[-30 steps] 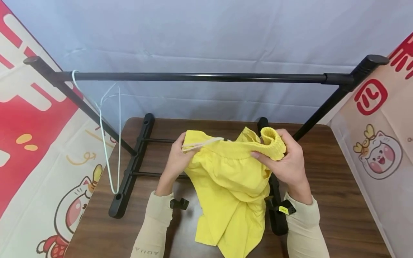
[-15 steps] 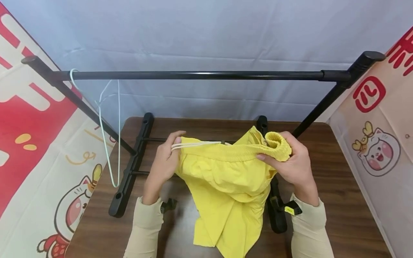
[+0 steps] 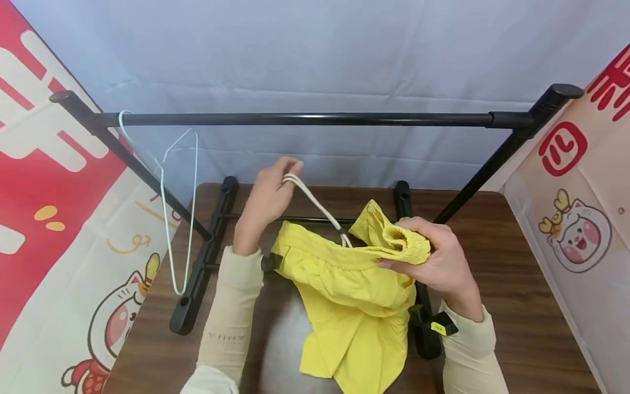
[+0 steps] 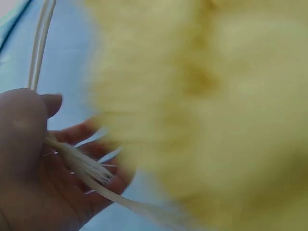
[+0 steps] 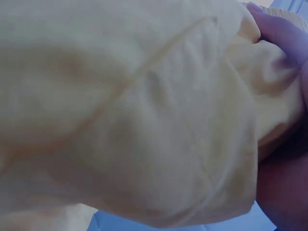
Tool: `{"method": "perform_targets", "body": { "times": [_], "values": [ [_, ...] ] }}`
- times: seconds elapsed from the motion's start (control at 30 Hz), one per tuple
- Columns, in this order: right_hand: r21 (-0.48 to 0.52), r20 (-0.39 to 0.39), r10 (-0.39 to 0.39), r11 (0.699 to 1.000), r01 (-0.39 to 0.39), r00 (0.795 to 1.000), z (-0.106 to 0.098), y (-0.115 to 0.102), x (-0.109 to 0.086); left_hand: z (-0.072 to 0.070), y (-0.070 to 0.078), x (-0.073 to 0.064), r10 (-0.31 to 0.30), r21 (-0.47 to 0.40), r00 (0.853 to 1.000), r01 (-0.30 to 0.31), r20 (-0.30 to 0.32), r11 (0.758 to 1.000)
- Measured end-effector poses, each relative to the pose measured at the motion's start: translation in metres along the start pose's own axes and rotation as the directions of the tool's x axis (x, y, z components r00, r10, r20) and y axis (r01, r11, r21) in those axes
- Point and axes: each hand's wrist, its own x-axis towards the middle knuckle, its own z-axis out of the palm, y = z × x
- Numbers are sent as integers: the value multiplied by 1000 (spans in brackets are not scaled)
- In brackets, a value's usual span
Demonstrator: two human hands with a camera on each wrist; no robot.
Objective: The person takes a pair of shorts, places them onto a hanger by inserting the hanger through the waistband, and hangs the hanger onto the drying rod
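Yellow shorts [image 3: 344, 306] with a gathered elastic waistband hang over the table, legs toward the near edge. My right hand [image 3: 440, 260] grips the waistband at its right end, thumb in front; in the right wrist view the cloth fills most of the picture. Above the left end of the waistband, my left hand [image 3: 268, 194] pinches a pale drawstring [image 3: 317, 203], pulled taut up and left from the waistband's middle. The left wrist view shows the frayed cord ends [image 4: 91, 168] lying across the palm, below the thumb.
A black rack bar [image 3: 305, 119] runs across behind the hands, on slanted posts with black feet [image 3: 197, 273] on the brown wooden table [image 3: 512, 306]. A white hanger [image 3: 164, 180] hangs at the bar's left end. Printed cloths flank both sides.
My left hand has let go of the waistband's left corner and moved up and away, drawing the drawstring out. The waistband's left side has sagged. My right hand keeps its grip.
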Motion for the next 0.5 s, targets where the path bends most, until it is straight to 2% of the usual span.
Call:
{"method": "perform_targets", "body": {
  "times": [0.03,0.1,0.13,0.2,0.27,0.3,0.33,0.4,0.43,0.47,0.5],
  "values": [
    [11,3,-1,1000,1,1000,0,0,1,6,-5,8,-16,29,998,14,62,999],
    [16,4,1,1000,-1,1000,-1,-1,3,18,-15,19,-62,107,978,42,198,993],
    [14,4,2,1000,-2,1000,-1,-1,3,23,-20,22,-90,141,958,53,272,989],
    [13,5,9,1000,-9,1000,-1,-1,3,31,-29,21,-148,174,907,84,395,981],
    [14,3,15,1000,-15,1000,-1,-1,3,35,-37,14,-188,168,874,124,447,978],
    [14,1,19,1000,-19,1000,-1,-1,3,34,-39,9,-207,141,868,159,452,977],
    [10,-4,21,1000,-21,1000,-2,0,3,33,-42,2,-216,101,868,191,447,976],
    [-6,-30,21,1000,-21,999,-3,0,3,29,-47,-13,-210,-23,896,238,392,971],
    [-26,-52,20,999,-22,998,-4,0,3,27,-50,-20,-194,-81,911,239,365,968],
    [-51,-78,19,998,-23,997,-5,0,3,25,-54,-29,-171,-169,919,243,355,955],
    [-75,-110,21,997,-29,994,-6,0,3,24,-58,-37,-144,-269,920,252,364,930]
  ]
}}
